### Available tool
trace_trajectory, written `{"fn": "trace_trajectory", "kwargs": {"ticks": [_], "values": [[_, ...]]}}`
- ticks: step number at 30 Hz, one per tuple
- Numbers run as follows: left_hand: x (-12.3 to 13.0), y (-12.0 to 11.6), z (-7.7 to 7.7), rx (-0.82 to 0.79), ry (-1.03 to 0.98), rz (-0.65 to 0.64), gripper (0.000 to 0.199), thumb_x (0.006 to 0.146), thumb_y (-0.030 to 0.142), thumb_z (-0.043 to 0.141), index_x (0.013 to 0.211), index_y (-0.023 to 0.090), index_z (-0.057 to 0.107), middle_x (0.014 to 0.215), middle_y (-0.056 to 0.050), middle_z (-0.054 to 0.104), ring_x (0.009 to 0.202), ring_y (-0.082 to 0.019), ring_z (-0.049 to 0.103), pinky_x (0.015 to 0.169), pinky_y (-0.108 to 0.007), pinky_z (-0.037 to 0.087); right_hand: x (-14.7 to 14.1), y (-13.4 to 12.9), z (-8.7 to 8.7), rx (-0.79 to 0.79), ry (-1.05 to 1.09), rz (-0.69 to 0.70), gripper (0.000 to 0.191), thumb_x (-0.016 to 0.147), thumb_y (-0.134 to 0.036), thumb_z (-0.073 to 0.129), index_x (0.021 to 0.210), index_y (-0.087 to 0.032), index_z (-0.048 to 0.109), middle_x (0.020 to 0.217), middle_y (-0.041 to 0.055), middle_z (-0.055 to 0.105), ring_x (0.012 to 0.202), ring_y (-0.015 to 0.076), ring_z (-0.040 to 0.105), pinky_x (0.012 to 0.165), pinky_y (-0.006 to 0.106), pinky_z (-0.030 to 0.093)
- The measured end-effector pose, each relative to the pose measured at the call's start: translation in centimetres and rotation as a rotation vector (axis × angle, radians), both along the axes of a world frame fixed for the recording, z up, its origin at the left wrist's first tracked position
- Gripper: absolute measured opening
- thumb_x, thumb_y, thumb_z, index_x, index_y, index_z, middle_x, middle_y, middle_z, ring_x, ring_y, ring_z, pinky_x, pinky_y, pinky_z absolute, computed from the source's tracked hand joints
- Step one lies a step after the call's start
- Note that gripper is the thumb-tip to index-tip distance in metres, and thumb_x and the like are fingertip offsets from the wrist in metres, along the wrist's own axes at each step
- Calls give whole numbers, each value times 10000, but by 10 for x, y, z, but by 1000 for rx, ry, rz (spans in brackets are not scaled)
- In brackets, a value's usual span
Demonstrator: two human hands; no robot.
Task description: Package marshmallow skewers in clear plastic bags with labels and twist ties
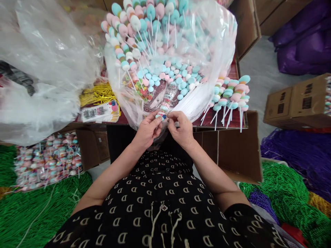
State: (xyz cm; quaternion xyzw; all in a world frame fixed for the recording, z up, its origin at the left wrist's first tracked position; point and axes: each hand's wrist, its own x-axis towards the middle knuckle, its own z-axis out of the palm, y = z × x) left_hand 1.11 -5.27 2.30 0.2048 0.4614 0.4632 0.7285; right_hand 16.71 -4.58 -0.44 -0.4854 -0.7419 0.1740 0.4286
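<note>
My left hand pinches the near end of a marshmallow skewer in a clear printed wrapper, which points away from me at the table's front edge. Close beside it, my right hand is closed, thumb and fingertips together by the wrapper's gathered end; what they grip is too small to make out. Beyond my hands an open plastic bag holds unwrapped marshmallow skewers, loose pastel marshmallows and colourful gummy rings. White sticks lie in a bundle to the right of my hands.
Gold twist ties and printed wrappers lie at the left. More unwrapped skewers overhang the table's right edge. Wrapped skewers fill a box at lower left. Cardboard boxes and green bead strands stand to the right.
</note>
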Motion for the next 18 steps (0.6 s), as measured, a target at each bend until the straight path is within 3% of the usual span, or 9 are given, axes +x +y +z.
{"fn": "trace_trajectory", "kwargs": {"ticks": [4, 12, 18], "values": [[3, 1, -1, 38, 47, 13, 356, 878, 279, 765, 1198, 199, 631, 597, 93, 587, 384, -44, 426, 374, -183, 201, -4, -2, 4, -16, -25, -2, 120, 997, -230, 569, 1024, -227, 686, 967, 67, 760, 831, 190, 709, 785, 326, 593], [6, 0, 5, 28, 30, 25, 237, 901, 224, 614, 1133, 187, 586, 610, 70, 614, 402, -65, 473, 365, -191, 227, -8, 0, 0, -9, -102, -102, 164, 1000, -262, 564, 1005, -225, 724, 894, 55, 799, 762, 192, 733, 726, 305, 577], [9, 0, -3, 71, 137, 51, 253, 939, 263, 678, 1165, 195, 586, 606, 103, 573, 377, -42, 441, 361, -194, 189, -12, 1, 7, -97, -210, -151, 154, 987, -288, 595, 974, -215, 730, 863, 69, 796, 752, 212, 735, 695, 316, 527]]}}
